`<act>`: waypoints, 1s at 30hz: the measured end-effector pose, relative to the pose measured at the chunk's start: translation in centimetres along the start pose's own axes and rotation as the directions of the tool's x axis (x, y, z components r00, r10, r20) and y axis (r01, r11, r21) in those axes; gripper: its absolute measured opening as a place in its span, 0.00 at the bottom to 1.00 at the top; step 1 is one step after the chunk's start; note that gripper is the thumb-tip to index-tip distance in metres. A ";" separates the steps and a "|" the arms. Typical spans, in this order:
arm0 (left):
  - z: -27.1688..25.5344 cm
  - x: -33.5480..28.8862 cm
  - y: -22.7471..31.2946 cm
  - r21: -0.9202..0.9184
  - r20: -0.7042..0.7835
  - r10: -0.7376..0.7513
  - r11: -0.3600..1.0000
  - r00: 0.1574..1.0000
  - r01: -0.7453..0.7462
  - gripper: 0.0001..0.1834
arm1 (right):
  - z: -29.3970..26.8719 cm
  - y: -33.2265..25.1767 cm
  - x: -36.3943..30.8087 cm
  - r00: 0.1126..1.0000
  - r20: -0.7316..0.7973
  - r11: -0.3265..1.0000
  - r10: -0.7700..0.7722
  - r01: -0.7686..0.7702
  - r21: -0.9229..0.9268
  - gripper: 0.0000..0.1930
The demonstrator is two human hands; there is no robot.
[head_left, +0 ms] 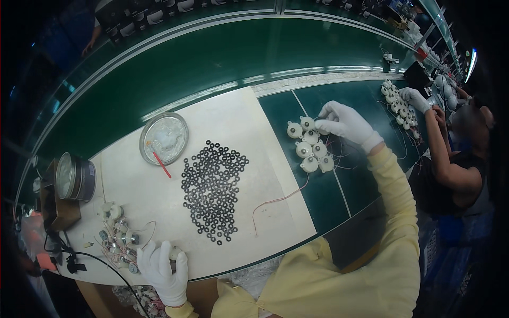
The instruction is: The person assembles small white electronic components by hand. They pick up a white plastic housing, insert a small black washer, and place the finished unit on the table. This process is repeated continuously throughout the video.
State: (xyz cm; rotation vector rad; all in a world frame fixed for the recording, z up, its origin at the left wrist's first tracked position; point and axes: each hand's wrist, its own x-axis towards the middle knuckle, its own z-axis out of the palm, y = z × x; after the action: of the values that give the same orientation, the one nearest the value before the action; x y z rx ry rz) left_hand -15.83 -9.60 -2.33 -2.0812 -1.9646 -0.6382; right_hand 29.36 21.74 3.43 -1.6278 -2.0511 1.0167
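Note:
My white-gloved left hand (165, 269) is at the bench's front edge, curled around a small cream-coloured motor (175, 252) that shows between thumb and fingers. Beside it lies a loose pile of small motors (119, 236) with thin wires. My right hand (347, 126), also gloved, reaches over the green mat to a cluster of round white motors (310, 149) with dark centre shafts. Its thumb and fingertips are pinched on a motor at the cluster's far right, mostly hidden by the glove. Many black rubber rings (212, 191) lie spread between my hands.
A round metal dish (164, 139) holds white grease, with a red stick (161, 164) leaning over its rim. At left stand a tin (77, 176) and a cardboard box (59, 204). Another person's gloved hand (415, 99) works by more motors (398, 106) at right.

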 end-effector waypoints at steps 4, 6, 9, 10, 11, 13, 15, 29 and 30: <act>-0.1 0.1 0.0 0.000 0.006 0.004 1.000 1.000 -0.004 0.27 | -0.7 1.5 0.4 0.990 0.064 0.991 -0.126 0.129 -0.043 0.22; -0.1 0.0 0.0 0.000 0.007 -0.002 1.000 1.000 0.002 0.26 | -1.0 1.7 0.2 0.982 0.009 0.978 -0.191 0.191 -0.088 0.22; 0.0 0.0 0.0 0.002 0.017 -0.007 1.000 1.000 0.007 0.26 | -1.6 1.8 -0.4 0.950 -0.096 0.925 -0.296 0.260 -0.277 0.20; 0.0 0.1 -0.1 0.001 0.024 -0.009 1.000 1.000 0.009 0.26 | -1.7 2.1 -0.5 0.932 -0.127 0.896 -0.339 0.279 -0.346 0.19; 0.0 0.0 -0.1 0.002 0.030 -0.014 1.000 0.999 0.014 0.26 | -1.6 2.2 -0.5 0.910 -0.153 0.862 -0.385 0.295 -0.412 0.18; 0.1 -0.1 -0.1 0.011 0.024 -0.009 1.000 1.000 0.008 0.26 | -1.6 1.8 -1.1 0.917 -0.168 0.889 -0.361 0.285 -0.357 0.18; 0.1 -0.2 -0.1 0.015 0.018 -0.006 1.000 1.000 0.006 0.26 | -1.1 0.4 -2.3 0.932 -0.157 0.912 -0.326 0.267 -0.310 0.15; -0.5 0.9 0.5 0.032 0.076 0.016 0.999 0.997 -0.019 0.31 | -0.1 2.0 0.4 0.927 -0.057 0.893 -0.370 0.339 -0.296 0.15; -0.5 1.0 0.5 0.032 0.079 0.019 0.999 0.997 -0.021 0.32 | 0.0 1.9 0.5 0.927 -0.059 0.897 -0.369 0.339 -0.283 0.14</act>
State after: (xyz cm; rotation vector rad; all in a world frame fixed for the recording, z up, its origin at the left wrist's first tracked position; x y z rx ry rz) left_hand -15.40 -8.93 -1.41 -2.1342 -1.9790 -0.5240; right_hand 30.54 22.37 1.99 -1.3125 -2.3717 0.5280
